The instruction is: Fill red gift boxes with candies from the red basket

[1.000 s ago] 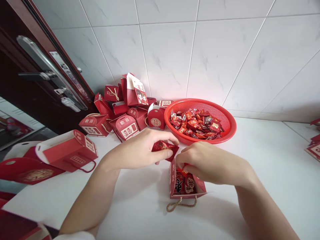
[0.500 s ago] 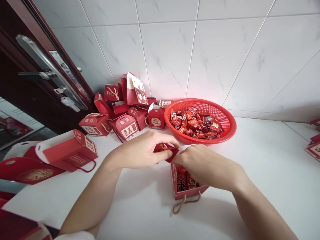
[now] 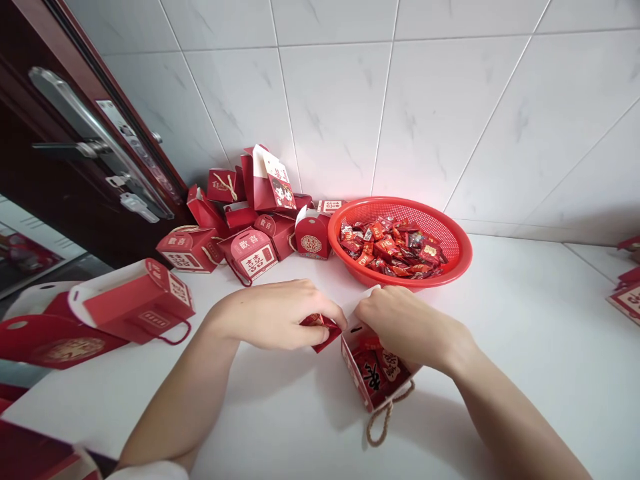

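Note:
An open red gift box (image 3: pixel 353 373) sits in front of me, with a twisted rope handle hanging from its near side. Inside it lie red-wrapped candies (image 3: pixel 375 370) printed with dark and gold characters. My right hand (image 3: pixel 413 327) grips the box at its far edge, by a white inner flap; its fingertips are partly hidden. Just left of the box, my left hand (image 3: pixel 285 317) is closed around red shiny-wrapped candy (image 3: pixel 325 337), held above the table. Most of that candy is covered by my fingers.
Behind the hands, a red plastic basket (image 3: pixel 460 257) holds a heap of wrapped candies. Several red gift boxes (image 3: pixel 255 260) are piled against the tiled wall. More boxes (image 3: pixel 145 310) lie at the left table edge, near a dark door (image 3: pixel 60 193) with keys in its lock.
The gift box has turned and tilted under my right hand, its rope handle shifting right and toward me. My left hand has drawn slightly left and down with the candy.

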`<state>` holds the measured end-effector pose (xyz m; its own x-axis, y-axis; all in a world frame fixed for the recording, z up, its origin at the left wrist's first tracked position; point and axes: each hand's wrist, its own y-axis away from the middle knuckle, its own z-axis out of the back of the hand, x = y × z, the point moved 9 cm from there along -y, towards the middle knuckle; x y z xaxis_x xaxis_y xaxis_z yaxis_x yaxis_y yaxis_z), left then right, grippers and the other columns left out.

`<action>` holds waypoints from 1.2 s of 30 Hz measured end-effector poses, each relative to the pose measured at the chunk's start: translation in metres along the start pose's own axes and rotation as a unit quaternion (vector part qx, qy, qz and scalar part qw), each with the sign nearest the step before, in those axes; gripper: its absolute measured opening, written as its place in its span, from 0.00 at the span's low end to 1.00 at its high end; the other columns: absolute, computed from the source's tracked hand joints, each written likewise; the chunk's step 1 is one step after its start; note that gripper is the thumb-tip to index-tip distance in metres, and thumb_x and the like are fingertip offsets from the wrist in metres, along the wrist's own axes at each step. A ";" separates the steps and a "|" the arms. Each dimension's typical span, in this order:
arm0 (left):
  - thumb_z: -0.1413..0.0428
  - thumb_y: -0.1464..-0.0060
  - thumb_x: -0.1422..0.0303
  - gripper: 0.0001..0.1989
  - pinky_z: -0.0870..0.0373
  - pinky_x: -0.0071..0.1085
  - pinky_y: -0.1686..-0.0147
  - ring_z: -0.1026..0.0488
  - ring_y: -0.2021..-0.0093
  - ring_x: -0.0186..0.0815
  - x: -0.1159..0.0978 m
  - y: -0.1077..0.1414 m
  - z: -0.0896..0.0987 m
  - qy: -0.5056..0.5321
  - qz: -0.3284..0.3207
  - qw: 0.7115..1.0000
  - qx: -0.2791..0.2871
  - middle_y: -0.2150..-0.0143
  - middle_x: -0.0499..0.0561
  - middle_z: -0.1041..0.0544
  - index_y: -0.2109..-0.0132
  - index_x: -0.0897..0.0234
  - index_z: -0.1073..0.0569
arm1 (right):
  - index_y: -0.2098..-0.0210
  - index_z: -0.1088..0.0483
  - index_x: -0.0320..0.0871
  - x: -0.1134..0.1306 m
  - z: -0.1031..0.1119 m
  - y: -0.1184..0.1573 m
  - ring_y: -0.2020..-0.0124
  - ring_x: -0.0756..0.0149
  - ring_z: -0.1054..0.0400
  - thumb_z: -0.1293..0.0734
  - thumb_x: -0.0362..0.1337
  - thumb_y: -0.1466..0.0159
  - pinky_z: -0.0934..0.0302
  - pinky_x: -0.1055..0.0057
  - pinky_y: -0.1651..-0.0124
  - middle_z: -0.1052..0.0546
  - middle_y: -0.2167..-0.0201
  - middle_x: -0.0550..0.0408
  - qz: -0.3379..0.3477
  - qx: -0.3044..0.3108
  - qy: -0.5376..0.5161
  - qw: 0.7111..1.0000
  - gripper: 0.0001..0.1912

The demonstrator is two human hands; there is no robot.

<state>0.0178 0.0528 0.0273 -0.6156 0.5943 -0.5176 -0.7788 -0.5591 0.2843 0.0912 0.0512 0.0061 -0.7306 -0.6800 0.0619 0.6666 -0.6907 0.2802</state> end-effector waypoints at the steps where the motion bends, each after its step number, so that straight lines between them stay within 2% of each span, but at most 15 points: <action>1: 0.49 0.45 0.77 0.14 0.37 0.26 0.70 0.26 0.72 0.32 0.001 0.001 0.001 -0.002 0.003 1.000 -0.001 0.71 0.43 0.20 0.63 0.58 0.19 | 0.70 0.26 0.41 -0.002 -0.001 -0.001 0.78 0.66 0.39 0.39 0.18 0.43 0.56 0.68 0.75 0.27 0.77 0.54 -0.010 -0.005 0.004 1.000 0.15; 3: 0.49 0.43 0.76 0.13 0.36 0.26 0.69 0.25 0.72 0.32 0.002 0.003 0.002 -0.007 0.008 1.000 0.000 0.71 0.43 0.19 0.64 0.58 0.20 | 0.72 0.26 0.40 -0.004 -0.001 0.000 0.79 0.68 0.42 0.41 0.17 0.42 0.56 0.68 0.75 0.28 0.77 0.53 -0.018 -0.014 0.005 1.000 0.16; 6: 0.48 0.40 0.73 0.12 0.34 0.26 0.67 0.24 0.70 0.33 0.003 0.007 0.007 -0.004 0.016 1.000 -0.013 0.69 0.44 0.18 0.63 0.58 0.19 | 0.72 0.27 0.40 -0.003 0.004 0.004 0.80 0.70 0.45 0.41 0.17 0.41 0.57 0.69 0.76 0.28 0.77 0.55 0.007 -0.024 -0.026 0.999 0.16; 9: 0.46 0.38 0.68 0.11 0.29 0.27 0.59 0.20 0.59 0.37 0.002 0.011 0.025 0.028 0.013 0.993 -0.113 0.58 0.46 0.16 0.54 0.56 0.18 | 0.69 0.26 0.41 -0.009 0.020 0.015 0.77 0.69 0.38 0.38 0.22 0.35 0.53 0.70 0.74 0.25 0.74 0.56 0.028 -0.062 -0.082 0.994 0.13; 12: 0.44 0.36 0.64 0.16 0.27 0.31 0.50 0.22 0.48 0.40 0.005 0.014 0.040 0.102 0.009 0.969 -0.226 0.46 0.50 0.18 0.44 0.57 0.23 | 0.59 0.25 0.43 -0.025 0.043 0.028 0.67 0.64 0.27 0.33 0.34 0.31 0.42 0.71 0.67 0.19 0.66 0.53 0.028 -0.149 -0.173 0.973 0.04; 14: 0.45 0.35 0.63 0.18 0.25 0.32 0.52 0.22 0.47 0.40 0.009 0.010 0.040 0.167 0.008 0.953 -0.254 0.42 0.51 0.21 0.40 0.57 0.26 | 0.55 0.27 0.44 -0.035 0.053 0.035 0.63 0.62 0.24 0.31 0.41 0.31 0.36 0.69 0.62 0.18 0.61 0.52 0.037 -0.200 -0.245 0.948 0.09; 16: 0.47 0.34 0.66 0.18 0.24 0.32 0.55 0.22 0.51 0.38 0.010 0.004 0.035 0.224 0.000 0.941 -0.252 0.43 0.52 0.22 0.39 0.57 0.28 | 0.53 0.28 0.44 -0.043 0.057 0.037 0.62 0.60 0.23 0.31 0.45 0.31 0.33 0.67 0.61 0.17 0.61 0.51 0.043 -0.228 -0.299 0.926 0.13; 19: 0.49 0.34 0.70 0.21 0.23 0.33 0.56 0.22 0.57 0.36 0.007 -0.003 0.029 0.285 -0.021 0.928 -0.241 0.48 0.51 0.21 0.36 0.54 0.33 | 0.53 0.28 0.45 -0.050 0.058 0.035 0.62 0.59 0.22 0.30 0.43 0.32 0.30 0.65 0.62 0.17 0.61 0.51 0.036 -0.248 -0.345 0.904 0.12; 22: 0.47 0.35 0.69 0.25 0.23 0.35 0.52 0.21 0.53 0.37 0.005 -0.005 0.028 0.309 -0.025 0.915 -0.257 0.43 0.53 0.24 0.33 0.53 0.38 | 0.59 0.27 0.44 -0.052 0.060 0.033 0.62 0.61 0.23 0.30 0.37 0.34 0.29 0.66 0.60 0.18 0.63 0.53 0.037 -0.266 -0.389 0.881 0.05; 24: 0.44 0.35 0.65 0.26 0.24 0.36 0.50 0.21 0.51 0.38 0.006 -0.003 0.030 0.288 -0.011 0.914 -0.286 0.41 0.54 0.25 0.33 0.54 0.39 | 0.65 0.28 0.44 -0.054 0.065 0.038 0.64 0.62 0.23 0.30 0.35 0.35 0.28 0.67 0.61 0.19 0.66 0.55 0.040 -0.288 -0.410 0.864 0.03; 26: 0.42 0.36 0.59 0.25 0.25 0.36 0.52 0.21 0.52 0.39 0.009 -0.001 0.031 0.232 0.019 0.923 -0.306 0.45 0.53 0.23 0.36 0.55 0.37 | 0.68 0.30 0.44 -0.059 0.072 0.047 0.66 0.63 0.24 0.29 0.35 0.36 0.29 0.68 0.63 0.21 0.69 0.56 0.028 -0.319 -0.407 0.856 0.05; 28: 0.43 0.36 0.53 0.22 0.26 0.34 0.60 0.22 0.58 0.39 0.011 -0.003 0.026 0.157 0.057 0.943 -0.288 0.54 0.51 0.20 0.41 0.57 0.33 | 0.68 0.29 0.44 -0.063 0.077 0.057 0.68 0.64 0.26 0.29 0.36 0.36 0.31 0.69 0.66 0.21 0.70 0.56 0.020 -0.335 -0.377 0.863 0.05; 30: 0.45 0.36 0.51 0.19 0.31 0.32 0.67 0.24 0.64 0.38 0.011 -0.007 0.016 0.091 0.085 0.965 -0.231 0.63 0.48 0.22 0.47 0.58 0.30 | 0.65 0.25 0.44 -0.059 0.077 0.062 0.70 0.65 0.27 0.31 0.36 0.35 0.32 0.69 0.66 0.21 0.70 0.55 0.035 -0.307 -0.335 0.890 0.03; 33: 0.46 0.36 0.57 0.11 0.36 0.30 0.70 0.26 0.67 0.36 0.006 -0.011 0.003 0.040 0.087 0.985 -0.145 0.65 0.46 0.23 0.55 0.59 0.28 | 0.60 0.22 0.45 -0.042 0.066 0.060 0.68 0.65 0.26 0.33 0.33 0.32 0.34 0.69 0.64 0.19 0.67 0.54 0.095 -0.219 -0.272 0.932 0.07; 36: 0.47 0.39 0.67 0.05 0.35 0.29 0.66 0.25 0.65 0.35 -0.002 -0.012 -0.005 0.025 0.062 0.994 -0.088 0.62 0.47 0.23 0.61 0.60 0.27 | 0.61 0.21 0.45 -0.024 0.051 0.052 0.69 0.65 0.27 0.35 0.28 0.33 0.38 0.71 0.65 0.20 0.69 0.54 0.137 -0.155 -0.220 0.953 0.11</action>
<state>0.0290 0.0550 0.0209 -0.6953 0.4880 -0.5276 -0.6616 -0.7215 0.2045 0.1356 0.0443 0.0680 -0.4676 -0.7236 0.5077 0.8034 -0.5874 -0.0972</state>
